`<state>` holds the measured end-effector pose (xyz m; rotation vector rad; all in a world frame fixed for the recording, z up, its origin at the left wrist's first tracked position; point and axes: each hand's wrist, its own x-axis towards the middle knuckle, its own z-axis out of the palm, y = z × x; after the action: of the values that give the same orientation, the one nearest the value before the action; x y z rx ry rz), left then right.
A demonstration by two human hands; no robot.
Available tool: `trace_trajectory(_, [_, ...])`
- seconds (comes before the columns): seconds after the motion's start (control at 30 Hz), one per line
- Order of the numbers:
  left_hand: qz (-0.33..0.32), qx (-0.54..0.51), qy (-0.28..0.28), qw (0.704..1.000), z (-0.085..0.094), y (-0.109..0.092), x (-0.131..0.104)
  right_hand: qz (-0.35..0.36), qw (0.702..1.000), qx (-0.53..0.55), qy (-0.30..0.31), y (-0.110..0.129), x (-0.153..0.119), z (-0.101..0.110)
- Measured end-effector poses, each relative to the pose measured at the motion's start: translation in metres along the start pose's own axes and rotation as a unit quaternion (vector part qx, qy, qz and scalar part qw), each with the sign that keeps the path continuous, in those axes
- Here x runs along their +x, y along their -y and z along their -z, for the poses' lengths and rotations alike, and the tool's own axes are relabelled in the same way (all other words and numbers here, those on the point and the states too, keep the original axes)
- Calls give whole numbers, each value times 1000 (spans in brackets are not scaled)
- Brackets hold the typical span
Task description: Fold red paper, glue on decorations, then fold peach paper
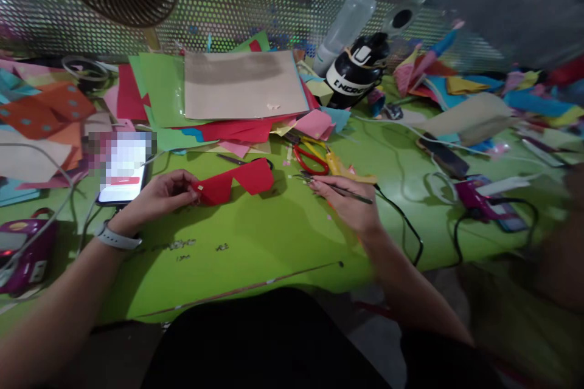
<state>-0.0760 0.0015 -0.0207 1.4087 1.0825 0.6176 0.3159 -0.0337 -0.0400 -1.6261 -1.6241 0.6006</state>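
Note:
My left hand [171, 194] pinches the left end of a red cut paper piece [255, 177], which is notched in the middle and held just over the green table [274, 237]. A tiny pale bit sits on the paper close to my fingertips. In my right hand [349, 200] are metal tweezers [337, 187], their tips pointing left toward the paper but apart from it. Red-handled scissors [310, 161] and a yellow glue gun [340, 165] lie just beyond that hand. A second pair of scissors [232, 160] is partly covered by the red paper.
A lit phone [123, 170] stands by my left wrist. Stacked coloured sheets [246, 85], a black bottle [351, 76] and a clear bottle [349, 24] are behind. Cables and a purple power strip [481, 197] lie right, a purple device [27, 249] left. Another person [556, 255] is at the right edge.

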Motion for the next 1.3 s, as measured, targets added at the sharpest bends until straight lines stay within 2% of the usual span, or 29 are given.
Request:
trace_trajectory(0.1, [3,0,-4,1000,1,0,1,-5,999,6,-32,6,1,0])
trace_trajectory(0.17, [5,-6,-4,1000,2,1,2,-9,999,15,-31,8,1,0])
trace_trajectory(0.43, [-3,-5,-3,1000,3,5,3,-39,999,12,27,18,5,-3])
trace_trajectory(0.53, [-4,8,-6,1000,3,4,4,-54,998,18,22,19,7,-4])
trace_trajectory(0.67, [-4,11,-4,1000,3,4,5,-35,999,21,4,18,8,-6])
trace_trajectory(0.97, [4,10,-4,1000,3,1,3,-31,999,27,9,10,7,-6])
trace_trajectory(1.3, [-7,14,-6,1000,2,1,4,-12,999,32,-8,13,6,-8])
